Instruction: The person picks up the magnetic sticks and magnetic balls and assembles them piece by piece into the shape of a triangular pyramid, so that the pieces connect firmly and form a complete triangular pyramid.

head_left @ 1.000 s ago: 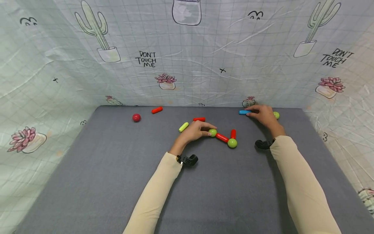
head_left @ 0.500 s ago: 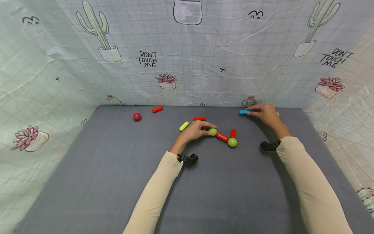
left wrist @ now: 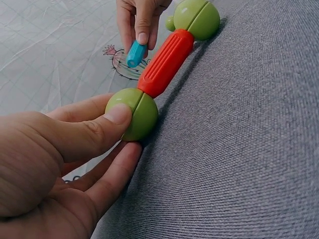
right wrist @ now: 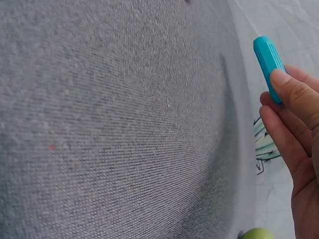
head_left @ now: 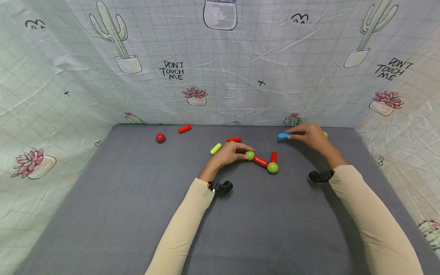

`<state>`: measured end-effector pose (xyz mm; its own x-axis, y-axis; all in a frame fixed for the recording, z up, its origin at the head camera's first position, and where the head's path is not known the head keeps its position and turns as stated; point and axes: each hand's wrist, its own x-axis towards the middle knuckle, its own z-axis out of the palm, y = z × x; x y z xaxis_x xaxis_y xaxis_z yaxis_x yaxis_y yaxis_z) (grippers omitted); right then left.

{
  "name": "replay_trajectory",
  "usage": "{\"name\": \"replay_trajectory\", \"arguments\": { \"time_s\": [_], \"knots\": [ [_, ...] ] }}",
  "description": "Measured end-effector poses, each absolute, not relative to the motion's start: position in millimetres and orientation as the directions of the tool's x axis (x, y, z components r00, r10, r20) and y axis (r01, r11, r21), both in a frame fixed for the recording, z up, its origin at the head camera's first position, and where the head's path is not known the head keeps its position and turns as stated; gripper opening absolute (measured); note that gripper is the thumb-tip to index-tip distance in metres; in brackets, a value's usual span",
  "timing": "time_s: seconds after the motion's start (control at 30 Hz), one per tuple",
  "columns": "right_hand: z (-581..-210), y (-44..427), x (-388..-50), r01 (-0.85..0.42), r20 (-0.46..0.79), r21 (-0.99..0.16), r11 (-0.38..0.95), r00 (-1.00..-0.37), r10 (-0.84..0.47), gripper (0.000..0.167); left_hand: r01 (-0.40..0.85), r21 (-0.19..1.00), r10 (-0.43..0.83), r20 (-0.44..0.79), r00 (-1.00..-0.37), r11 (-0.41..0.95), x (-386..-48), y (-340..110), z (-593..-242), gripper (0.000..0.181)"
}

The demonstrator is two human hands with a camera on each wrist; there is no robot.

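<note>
My left hand point(head_left: 229, 153) pinches a green ball point(left wrist: 132, 113) between thumb and fingers, low over the grey cloth. A ribbed red rod point(left wrist: 167, 62) joins that ball to a second green ball point(head_left: 272, 168). Another red rod point(head_left: 274, 157) points away from the second ball toward the back. Farther right, my right hand point(head_left: 311, 136) holds a ribbed blue rod point(right wrist: 268, 67) by one end, pinched between thumb and fingers. In the right wrist view the blue rod appears raised off the cloth.
A yellow-green rod point(head_left: 215, 149) and a red rod point(head_left: 234, 140) lie near the left hand. Farther left are a red ball point(head_left: 160, 138) and a red rod point(head_left: 184, 129). A green ball point(head_left: 325, 134) sits partly behind the right hand. A printed curtain point(head_left: 220, 57) rises behind the table.
My right hand has taken the blue rod off its spot near the back edge and moved it slightly left and nearer. The left hand stays on its green ball.
</note>
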<state>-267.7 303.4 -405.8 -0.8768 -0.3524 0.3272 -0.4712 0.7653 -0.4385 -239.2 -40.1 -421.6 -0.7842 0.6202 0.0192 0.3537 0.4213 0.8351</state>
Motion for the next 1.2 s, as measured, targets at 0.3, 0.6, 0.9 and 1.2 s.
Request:
{"name": "replay_trajectory", "arguments": {
  "time_s": [0.3,0.6,0.9,1.2],
  "knots": [
    [-392,288,-257,-0.483,0.227,-0.472,0.737,-0.875,-0.427,0.021,0.300,0.881,0.617,0.011,-0.787,0.366,-238,-40,-420,0.030],
    [-391,272,-259,-0.561,0.195,-0.493,0.665,-0.816,-0.544,0.022,0.302,0.873,0.607,0.009,-0.794,0.382,-238,-41,-420,0.028],
    [-388,256,-265,-0.594,0.140,-0.545,0.592,-0.761,-0.634,0.021,0.311,0.870,0.606,0.019,-0.796,0.382,-239,-41,-421,0.027],
    [-388,244,-273,-0.579,0.068,-0.575,0.578,-0.738,-0.672,0.021,0.290,0.882,0.606,0.006,-0.795,0.371,-238,-41,-420,0.027]
  ]
}}
